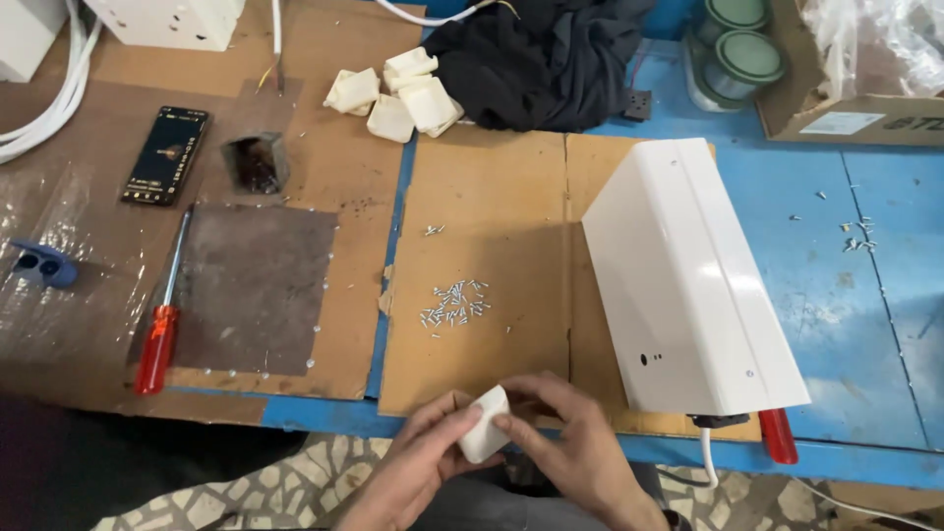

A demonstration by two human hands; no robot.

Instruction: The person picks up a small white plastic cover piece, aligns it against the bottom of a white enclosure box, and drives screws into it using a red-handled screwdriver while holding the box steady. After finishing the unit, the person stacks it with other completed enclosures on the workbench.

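At the near edge of the cardboard sheet [482, 265], just below it and over the lap, both hands meet on a small white block [484, 425]. The left hand [423, 467] comes from below-left with thumb and forefinger closed on the block's near corner; the right hand [570, 442] comes from below-right with its fingertips pressed together on the block's right edge. So all the fingers are clamped on the block, none spread. It sits tilted, one flat face turned up toward the camera.

Above the hands, in the middle of the cardboard, lies a loose heap of screws [454, 303]. To the right of the cardboard stands a long white housing [688, 285], slanted, with a red handle [777, 435] and a white cable poking out beneath its near end. At the cardboard's far-left corner is a pile of more white blocks [398, 93], beside a dark cloth [541, 59]. Well to the left of the cardboard lie a red screwdriver [162, 324], a dark metal plate [251, 285], a phone [165, 154] and a blue plug [44, 265].

To handle this well, I judge the block is best kept pinched by its edges, as now, leaving the faces free to inspect or turn. It looks light and smooth, so a firm, even grip matters. Holding it over the lap risks a drop to the floor; working over the cardboard would be safer.
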